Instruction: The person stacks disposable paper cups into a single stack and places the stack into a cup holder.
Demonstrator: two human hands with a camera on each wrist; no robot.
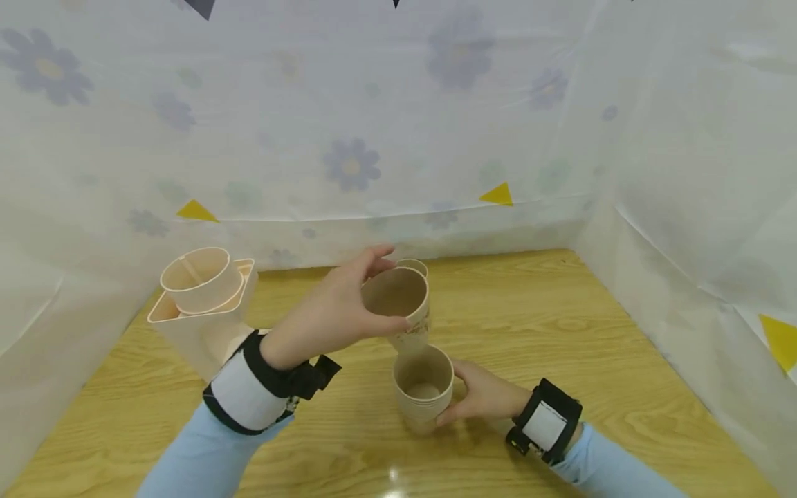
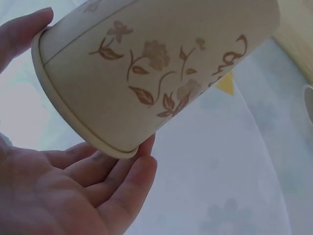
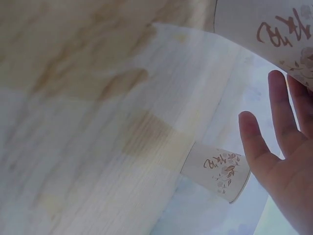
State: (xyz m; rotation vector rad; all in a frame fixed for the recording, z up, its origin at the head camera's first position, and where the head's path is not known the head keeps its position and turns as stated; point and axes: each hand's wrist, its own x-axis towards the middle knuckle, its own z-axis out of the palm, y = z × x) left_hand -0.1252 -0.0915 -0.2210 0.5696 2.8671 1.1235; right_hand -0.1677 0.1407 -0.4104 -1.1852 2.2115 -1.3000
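My left hand (image 1: 333, 304) holds a paper cup (image 1: 411, 332) by its rim, thumb on the near side and fingers on the far side. Brown flowers and lettering decorate this cup's wall (image 2: 161, 73) in the left wrist view. Lower and nearer to me, my right hand (image 1: 488, 394) grips the side of a nested stack of paper cups (image 1: 423, 404) on the table. Behind the raised cup, the rim of another paper cup (image 1: 414, 263) shows in the head view. The right wrist view has a printed paper cup (image 3: 217, 169) standing farther off, beyond the fingertips.
At the left stands a beige plastic container (image 1: 205, 339) with a round cylinder (image 1: 202, 280) set in its top. The wood-grain table (image 1: 535, 325) meets a flower-patterned white sheet (image 1: 398, 124) behind and at both sides. Yellow triangles (image 1: 498, 195) mark the sheet.
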